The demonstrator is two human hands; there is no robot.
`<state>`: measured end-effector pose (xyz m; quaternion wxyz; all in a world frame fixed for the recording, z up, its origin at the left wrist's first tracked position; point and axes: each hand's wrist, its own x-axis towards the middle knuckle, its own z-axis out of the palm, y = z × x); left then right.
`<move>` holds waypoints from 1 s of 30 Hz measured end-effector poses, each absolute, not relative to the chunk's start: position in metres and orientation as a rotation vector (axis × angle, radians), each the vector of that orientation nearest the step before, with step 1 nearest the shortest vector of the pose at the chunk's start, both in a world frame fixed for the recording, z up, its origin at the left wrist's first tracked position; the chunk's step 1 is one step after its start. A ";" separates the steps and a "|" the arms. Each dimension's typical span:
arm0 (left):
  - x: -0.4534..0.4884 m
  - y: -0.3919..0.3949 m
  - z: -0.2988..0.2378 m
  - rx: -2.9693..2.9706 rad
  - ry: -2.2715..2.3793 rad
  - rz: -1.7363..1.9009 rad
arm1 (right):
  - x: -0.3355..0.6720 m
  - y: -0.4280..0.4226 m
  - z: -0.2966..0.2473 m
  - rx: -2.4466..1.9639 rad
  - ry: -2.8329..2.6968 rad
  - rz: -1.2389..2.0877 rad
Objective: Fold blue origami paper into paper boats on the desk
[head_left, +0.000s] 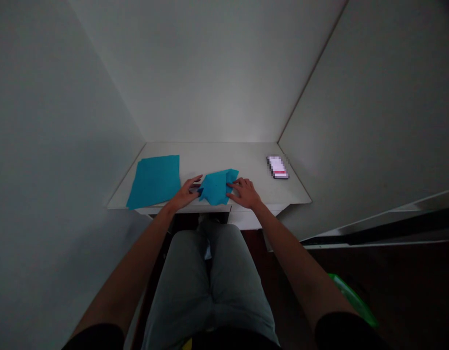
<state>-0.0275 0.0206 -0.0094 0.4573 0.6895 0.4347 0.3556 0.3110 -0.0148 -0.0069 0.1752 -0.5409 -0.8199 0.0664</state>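
A partly folded blue paper [216, 187] lies near the front edge of a small white desk [224, 155]. My left hand [187, 192] rests on the desk against the paper's left edge, fingers stretched out flat. At the paper's right edge my right hand [245, 192] presses down with its fingers spread. A flat stack of blue paper sheets [155, 180] lies at the left of the desk, a little apart from my left hand.
A phone [278, 166] with a blurred screen lies at the back right of the desk. White walls close in the desk on the left, back and right. My grey-trousered legs sit under the front edge. A green object [351, 299] is on the dark floor at right.
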 end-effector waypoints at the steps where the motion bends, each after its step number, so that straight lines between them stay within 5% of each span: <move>1: -0.025 0.021 -0.012 1.711 1.056 0.869 | 0.311 -0.015 -0.007 -1.536 -2.324 0.192; 20: -0.011 0.024 -0.020 1.692 1.107 1.052 | 0.312 -0.017 -0.008 -1.437 -2.547 0.052; 30: 0.003 0.095 0.003 1.654 1.316 1.093 | 0.318 0.004 -0.022 -1.392 -1.903 0.279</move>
